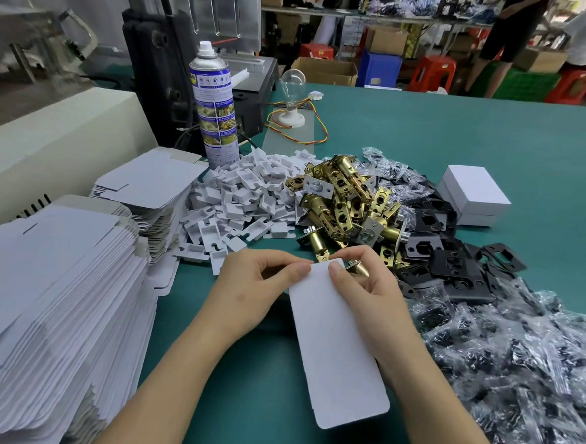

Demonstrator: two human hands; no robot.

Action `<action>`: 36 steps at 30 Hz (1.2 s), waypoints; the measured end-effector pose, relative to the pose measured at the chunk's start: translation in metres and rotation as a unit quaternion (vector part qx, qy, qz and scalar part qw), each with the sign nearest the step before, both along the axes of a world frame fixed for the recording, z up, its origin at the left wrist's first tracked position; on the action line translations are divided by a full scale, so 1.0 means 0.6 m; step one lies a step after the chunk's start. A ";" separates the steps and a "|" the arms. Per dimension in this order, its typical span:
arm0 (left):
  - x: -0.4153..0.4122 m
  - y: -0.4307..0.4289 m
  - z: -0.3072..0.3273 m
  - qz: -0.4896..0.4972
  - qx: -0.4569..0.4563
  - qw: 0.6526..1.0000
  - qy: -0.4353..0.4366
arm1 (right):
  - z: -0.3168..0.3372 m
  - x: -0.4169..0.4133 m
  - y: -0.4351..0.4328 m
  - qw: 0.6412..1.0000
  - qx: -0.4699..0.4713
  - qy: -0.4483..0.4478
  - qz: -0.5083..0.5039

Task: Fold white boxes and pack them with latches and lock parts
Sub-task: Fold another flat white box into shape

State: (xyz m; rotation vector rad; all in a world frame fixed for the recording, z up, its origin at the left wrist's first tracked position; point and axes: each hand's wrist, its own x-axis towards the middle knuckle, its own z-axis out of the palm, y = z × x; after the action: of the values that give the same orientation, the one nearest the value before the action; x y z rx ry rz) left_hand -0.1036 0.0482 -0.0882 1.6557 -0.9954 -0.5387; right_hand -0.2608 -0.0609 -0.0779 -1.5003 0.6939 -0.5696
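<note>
White box blank (pixel 337 344), teal table (pixel 462 129)

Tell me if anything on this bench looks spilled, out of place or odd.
Nothing looks spilled or damaged. The one oddity is a bare light bulb in a socket with loose coloured wires, sitting on the green table behind the latch pile. The spray can stands upright.

On my worktop (pixel 461 136), flat box blanks (pixel 50 292) stack at nine o'clock, latches (pixel 344 197) at twelve, bagged parts (pixel 516 355) at three.
</note>
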 end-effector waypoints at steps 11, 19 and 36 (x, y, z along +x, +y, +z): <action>-0.001 0.002 0.010 0.019 0.021 0.992 0.119 | 0.001 0.006 -0.003 0.999 0.037 0.018 0.021; 0.019 0.001 0.008 0.125 0.039 0.956 0.263 | -0.004 0.006 0.002 0.993 -0.115 -0.011 0.039; 0.009 0.001 -0.001 -0.016 -0.038 0.999 -0.032 | -0.002 0.003 0.004 0.983 -0.180 0.040 -0.011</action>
State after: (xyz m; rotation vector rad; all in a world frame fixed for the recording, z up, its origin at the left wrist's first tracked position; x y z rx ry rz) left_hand -0.0982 0.0486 -0.0886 1.6008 -1.0773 -0.4658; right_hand -0.2589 -0.0584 -0.0789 -1.8621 0.6951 -0.6820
